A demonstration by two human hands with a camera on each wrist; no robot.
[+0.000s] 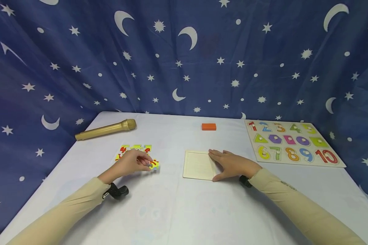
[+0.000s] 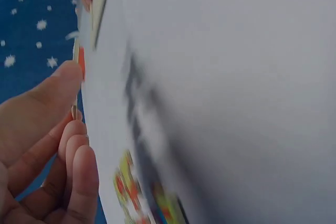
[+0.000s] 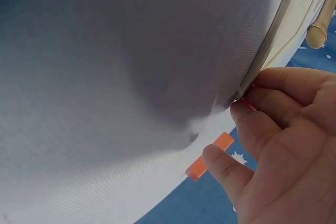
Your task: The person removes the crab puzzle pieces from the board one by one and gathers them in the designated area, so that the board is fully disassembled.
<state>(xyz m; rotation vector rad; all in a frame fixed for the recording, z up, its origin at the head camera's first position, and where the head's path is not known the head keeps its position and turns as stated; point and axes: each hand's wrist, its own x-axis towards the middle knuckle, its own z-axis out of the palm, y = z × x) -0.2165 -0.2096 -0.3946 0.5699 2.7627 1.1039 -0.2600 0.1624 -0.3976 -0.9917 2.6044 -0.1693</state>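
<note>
In the head view my left hand point(image 1: 130, 163) pinches a small yellow and red jigsaw piece point(image 1: 154, 164) above the table. The left wrist view shows that piece edge-on between thumb and fingers, its face hidden. More yellow, red and white jigsaw pieces point(image 1: 122, 149) lie behind the left hand, partly covered by it. My right hand point(image 1: 233, 164) holds the right side of a shallow, square wooden puzzle tray point(image 1: 199, 166), thumb at the near corner and fingers at the far one. In the right wrist view fingertips meet the tray's edge point(image 3: 268, 40).
A gold toy microphone point(image 1: 107, 129) lies at the back left. An orange block point(image 1: 209, 127) sits at the back middle. At the right is a wooden number and shape board point(image 1: 294, 144). A blue curtain point(image 1: 184, 68) with moons and stars hangs behind the white-covered table point(image 1: 184, 211).
</note>
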